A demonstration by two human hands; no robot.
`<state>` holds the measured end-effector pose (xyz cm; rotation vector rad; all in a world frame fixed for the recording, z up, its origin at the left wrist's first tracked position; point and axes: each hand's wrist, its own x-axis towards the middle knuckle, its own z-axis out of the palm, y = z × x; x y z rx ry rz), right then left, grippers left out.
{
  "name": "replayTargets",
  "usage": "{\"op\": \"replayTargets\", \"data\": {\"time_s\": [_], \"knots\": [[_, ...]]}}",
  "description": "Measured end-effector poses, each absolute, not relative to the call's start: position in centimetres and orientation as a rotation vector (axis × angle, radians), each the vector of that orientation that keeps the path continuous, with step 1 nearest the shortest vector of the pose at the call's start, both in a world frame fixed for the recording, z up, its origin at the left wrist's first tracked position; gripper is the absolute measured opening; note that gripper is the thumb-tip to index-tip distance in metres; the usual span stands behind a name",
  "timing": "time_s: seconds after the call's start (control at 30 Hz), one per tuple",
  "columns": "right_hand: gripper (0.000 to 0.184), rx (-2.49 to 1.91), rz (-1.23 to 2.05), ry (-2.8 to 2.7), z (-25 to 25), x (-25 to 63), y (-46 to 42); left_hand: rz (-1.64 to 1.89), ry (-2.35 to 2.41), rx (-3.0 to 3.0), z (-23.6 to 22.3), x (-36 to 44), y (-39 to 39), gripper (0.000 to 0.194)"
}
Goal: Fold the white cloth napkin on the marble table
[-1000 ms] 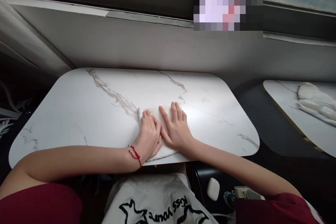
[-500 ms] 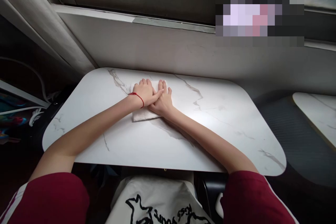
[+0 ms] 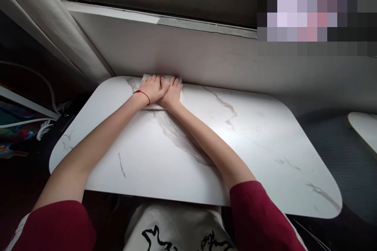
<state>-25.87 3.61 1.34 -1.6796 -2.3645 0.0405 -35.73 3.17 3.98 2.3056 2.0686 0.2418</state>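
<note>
A folded white cloth (image 3: 153, 107) lies on the white marble-patterned table (image 3: 141, 145), at its far edge by the wall. My left hand (image 3: 151, 89), with a red string round the wrist, rests flat on the cloth, fingers stretched out. Its thumb crosses over my right hand (image 3: 172, 93), which also presses flat on the cloth with fingers extended and slightly spread. Between them the two palms cover most of the cloth.
A pale wall (image 3: 206, 62) with a ledge rises behind the table. To the left hangs a curtain (image 3: 73, 35), with white cables (image 3: 44, 128) below it. A dark grey chair back (image 3: 330, 153) and another marble-patterned tabletop (image 3: 363, 127) stand at the right.
Both hands and the cloth have slid away from me and slightly left, from mid-table to the far edge against the wall. The view has shifted slightly.
</note>
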Motion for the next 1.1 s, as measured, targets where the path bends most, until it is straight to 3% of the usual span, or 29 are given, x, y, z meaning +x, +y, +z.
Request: {"op": "replayTargets", "data": {"time_s": [0.6,1.1], "knots": [[0.052,-1.617,0.042,-2.278,1.1,-27.3,4.4,0.317,2.162,2.337,3.5,-37.1,3.9,0.054],[0.06,-1.45,0.056,-2.44,2.8,-26.9,-1.5,0.495,1.987,2.469,2.8,-39.1,-1.6,0.056]]}}
